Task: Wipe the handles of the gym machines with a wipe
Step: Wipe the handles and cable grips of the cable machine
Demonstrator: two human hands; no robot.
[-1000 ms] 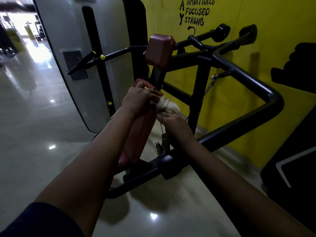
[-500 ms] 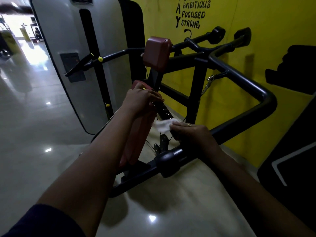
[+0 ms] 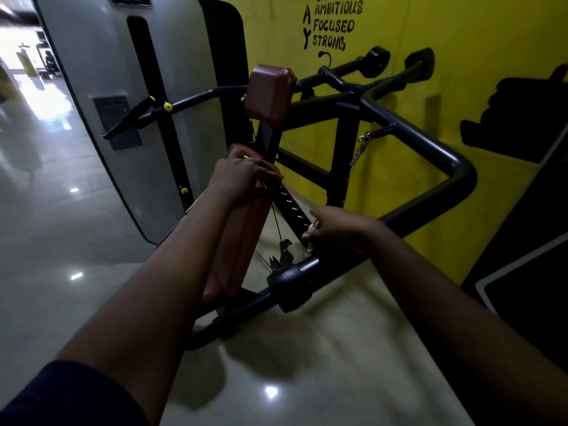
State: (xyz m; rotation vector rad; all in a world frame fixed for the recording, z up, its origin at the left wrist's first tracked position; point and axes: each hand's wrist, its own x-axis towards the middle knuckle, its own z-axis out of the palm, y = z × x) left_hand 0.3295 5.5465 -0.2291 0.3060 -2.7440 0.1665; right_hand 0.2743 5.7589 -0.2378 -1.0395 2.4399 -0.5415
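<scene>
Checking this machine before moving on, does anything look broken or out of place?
Nothing stands out: the black tubular frame and dark red pads look intact; the right hand holds the crumpled white wipe.

Yellow wall (image 3: 461,41), glossy floor (image 3: 46,241)

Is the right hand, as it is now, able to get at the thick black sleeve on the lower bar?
Probably yes. The right hand, pinching the wipe, hangs just above the thick black sleeve, with nothing visible between them.
</scene>
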